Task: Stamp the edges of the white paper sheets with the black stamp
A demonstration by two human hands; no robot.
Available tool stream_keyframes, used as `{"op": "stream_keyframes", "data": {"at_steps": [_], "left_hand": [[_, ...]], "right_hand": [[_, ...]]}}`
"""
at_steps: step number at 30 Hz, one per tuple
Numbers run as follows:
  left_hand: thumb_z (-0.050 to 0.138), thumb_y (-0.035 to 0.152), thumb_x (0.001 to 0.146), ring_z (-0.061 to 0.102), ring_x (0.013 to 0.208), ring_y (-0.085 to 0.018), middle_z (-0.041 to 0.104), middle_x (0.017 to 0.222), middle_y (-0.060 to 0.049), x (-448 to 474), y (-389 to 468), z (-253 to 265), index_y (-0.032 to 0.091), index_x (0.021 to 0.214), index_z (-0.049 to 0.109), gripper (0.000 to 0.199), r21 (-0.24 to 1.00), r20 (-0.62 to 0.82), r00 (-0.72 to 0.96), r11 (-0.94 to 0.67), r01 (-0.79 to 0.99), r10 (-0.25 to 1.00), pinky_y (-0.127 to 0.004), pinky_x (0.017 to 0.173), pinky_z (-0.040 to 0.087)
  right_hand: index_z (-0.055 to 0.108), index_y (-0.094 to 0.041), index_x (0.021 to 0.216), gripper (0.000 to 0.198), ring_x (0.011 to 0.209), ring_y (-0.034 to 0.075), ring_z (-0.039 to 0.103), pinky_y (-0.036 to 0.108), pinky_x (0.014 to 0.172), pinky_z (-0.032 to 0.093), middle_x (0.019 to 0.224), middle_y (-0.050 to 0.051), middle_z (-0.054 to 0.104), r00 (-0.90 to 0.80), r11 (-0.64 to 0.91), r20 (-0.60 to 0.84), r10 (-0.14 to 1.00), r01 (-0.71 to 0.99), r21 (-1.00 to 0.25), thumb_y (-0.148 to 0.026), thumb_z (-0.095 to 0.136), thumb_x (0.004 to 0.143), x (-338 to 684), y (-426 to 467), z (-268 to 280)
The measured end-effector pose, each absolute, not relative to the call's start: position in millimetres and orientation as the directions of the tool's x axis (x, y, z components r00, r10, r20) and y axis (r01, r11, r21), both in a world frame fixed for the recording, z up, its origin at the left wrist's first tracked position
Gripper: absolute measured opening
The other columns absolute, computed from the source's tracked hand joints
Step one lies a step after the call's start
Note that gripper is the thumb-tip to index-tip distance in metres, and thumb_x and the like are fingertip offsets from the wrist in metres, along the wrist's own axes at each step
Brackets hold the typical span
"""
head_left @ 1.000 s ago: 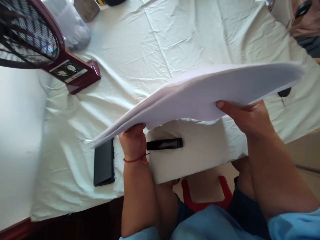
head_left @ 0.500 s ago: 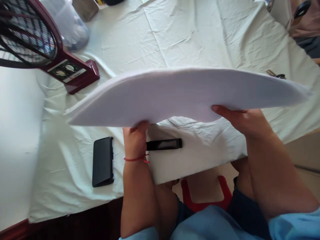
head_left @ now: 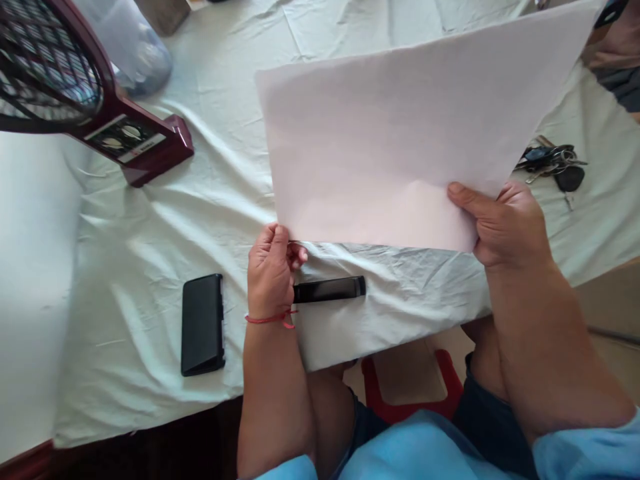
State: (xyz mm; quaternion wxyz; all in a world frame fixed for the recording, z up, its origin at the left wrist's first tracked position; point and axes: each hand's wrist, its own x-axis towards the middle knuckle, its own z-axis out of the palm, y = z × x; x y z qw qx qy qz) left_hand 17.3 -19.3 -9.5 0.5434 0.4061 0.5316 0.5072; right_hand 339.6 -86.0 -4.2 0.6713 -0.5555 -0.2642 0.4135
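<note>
A blank white sheet of paper (head_left: 390, 147) is held up over the table, tilted with its right side higher. My left hand (head_left: 273, 267), a red string on its wrist, pinches the lower left corner between thumb and fingers. At the lower right corner my right hand (head_left: 510, 223) grips the sheet, thumb flat on the face towards me and fingers hidden behind. Whether more than one sheet is held, I cannot tell. Just right of my left wrist lies a narrow black object (head_left: 330, 289), partly hidden by that hand.
A black phone-like case (head_left: 202, 325) lies left of my left arm. An electric fly swatter (head_left: 145, 143) and a translucent plastic container (head_left: 133, 53) stand at the back left. A bunch of keys (head_left: 555, 163) rests on the pale tablecloth (head_left: 225, 193). Below is a red stool (head_left: 370, 380).
The paper has gone from a wide bowed curve to a flatter, raised sheet. Its left edge has shifted right, to my left hand. The keys now show more fully.
</note>
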Motion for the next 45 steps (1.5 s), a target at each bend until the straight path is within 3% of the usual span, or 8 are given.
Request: {"op": "stream_keyframes", "data": {"at_steps": [5,13,17,20,23,25,34,45], "left_hand": [[0.094,0.051,0.098,0.048,0.047,-0.007,0.076,0.072,-0.001,21.5,-24.0,-1.1,0.023,0.086,0.062,0.045,0.977,-0.196,-0.027,0.193,-0.086,0.98,-0.018,0.039,0.022],[0.091,0.037,0.093,0.049,0.053,-0.009,0.068,0.067,0.001,19.7,-23.5,-5.4,0.022,0.087,0.068,0.029,0.993,-0.113,-0.044,0.112,-0.031,0.993,-0.02,0.05,0.037],[0.089,0.031,0.094,0.066,0.073,-0.014,0.076,0.085,-0.001,10.0,-30.6,1.4,0.02,0.104,0.078,0.018,0.976,0.109,-0.112,-0.085,0.202,0.988,-0.024,0.068,0.052],[0.092,0.03,0.096,0.079,0.108,-0.021,0.085,0.116,-0.004,2.3,-40.7,18.3,0.024,0.123,0.082,0.03,0.873,0.205,0.24,-0.288,0.394,0.949,-0.032,0.096,0.061],[0.094,0.024,0.092,0.077,0.138,-0.032,0.082,0.142,-0.008,-1.0,-47.2,33.0,0.027,0.135,0.084,0.044,0.763,-0.029,0.668,-0.415,0.496,0.744,-0.045,0.12,0.06],[0.087,0.019,0.094,0.078,0.134,-0.036,0.082,0.139,-0.011,-2.6,-46.4,36.3,0.024,0.129,0.086,0.036,0.686,-0.187,0.732,-0.446,0.575,0.655,-0.051,0.12,0.061],[0.064,0.021,0.088,0.079,0.124,-0.041,0.084,0.127,-0.018,-28.0,-29.3,17.5,0.014,0.135,0.085,0.052,0.497,-0.059,0.356,-0.282,0.821,0.932,-0.057,0.115,0.061],[0.065,0.027,0.076,0.075,0.114,-0.033,0.08,0.114,-0.007,-34.0,-25.7,8.9,0.026,0.109,0.078,0.036,0.62,0.037,0.131,-0.126,0.775,0.991,-0.047,0.108,0.058]], "right_hand": [[0.083,-0.031,0.101,0.043,0.146,0.035,0.08,0.052,0.123,0.073,0.119,0.006,0.091,0.517,0.004,-0.128,0.846,-0.247,-0.969,-0.045,0.111,0.072,337.4,-87.4,0.5],[0.085,-0.023,0.098,0.046,0.109,0.028,0.088,0.046,0.103,0.077,0.112,0.008,0.092,0.584,-0.024,-0.189,0.79,-0.279,-0.96,-0.039,0.112,0.064,332.3,-86.1,9.9],[0.084,-0.021,0.092,0.039,0.093,0.021,0.084,0.039,0.091,0.075,0.109,0.007,0.092,0.683,0.019,-0.168,0.711,-0.257,-0.966,-0.026,0.106,0.061,341.6,-82.6,9.3],[0.084,-0.02,0.091,0.031,0.092,0.022,0.083,0.038,0.085,0.074,0.107,0.008,0.092,0.714,0.004,-0.166,0.68,-0.23,-0.973,-0.021,0.101,0.065,349.6,-79.8,5.8],[0.084,-0.019,0.093,0.029,0.094,0.021,0.083,0.039,0.086,0.073,0.109,0.008,0.091,0.707,-0.01,-0.173,0.685,-0.229,-0.973,-0.019,0.099,0.069,354.9,-77.3,1.6],[0.083,-0.019,0.095,0.03,0.097,0.022,0.084,0.041,0.091,0.074,0.111,0.008,0.091,0.693,0.001,-0.168,0.701,-0.236,-0.972,-0.02,0.101,0.07,357.0,-75.9,0.2],[0.082,-0.019,0.09,0.032,0.097,0.024,0.084,0.044,0.093,0.075,0.099,0.007,0.088,0.612,-0.102,-0.244,0.752,-0.258,-0.961,-0.019,0.107,0.07,366.4,-79.4,7.7],[0.089,-0.016,0.096,0.014,0.072,0.016,0.076,0.026,0.059,0.058,0.099,0.009,0.089,0.611,-0.332,-0.34,0.715,-0.131,-0.934,-0.016,0.098,0.085,365.7,-86.1,16.2]]}}
